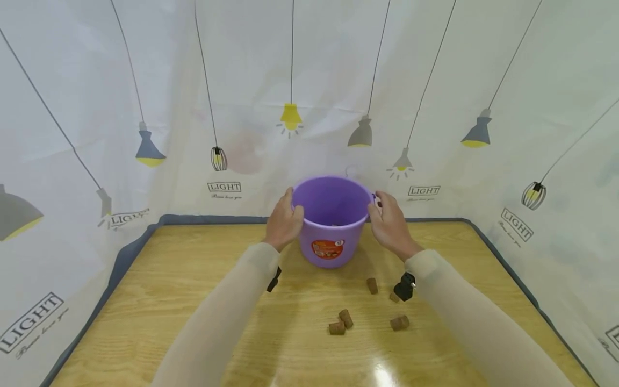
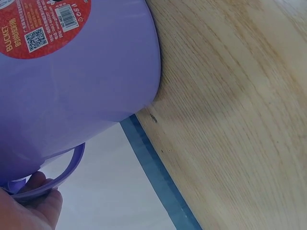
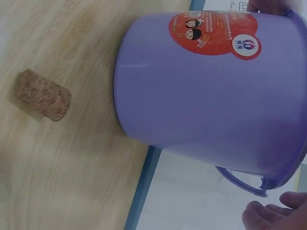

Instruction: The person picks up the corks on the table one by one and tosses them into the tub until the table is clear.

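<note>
A purple plastic bucket [image 1: 333, 236] with a red label stands upright at the far side of the wooden table. My left hand [image 1: 284, 221] grips its left rim; in the left wrist view, those fingers [image 2: 48, 206] curl around the bucket's handle [image 2: 72, 165]. On the other side, my right hand [image 1: 390, 223] is beside the right rim, its thumb close to the edge. The right wrist view shows the right fingers [image 3: 261, 215] loosely bent and apart from the bucket wall. Most of the bucket's inside is hidden by its front wall.
Several brown corks lie on the table in front of the bucket, among them a cork [image 1: 400, 322] at the right and a cork [image 1: 337, 328] nearer the middle. A white lamp-printed sheet [image 1: 319, 145] rises behind the table [image 1: 193, 301] and along both sides.
</note>
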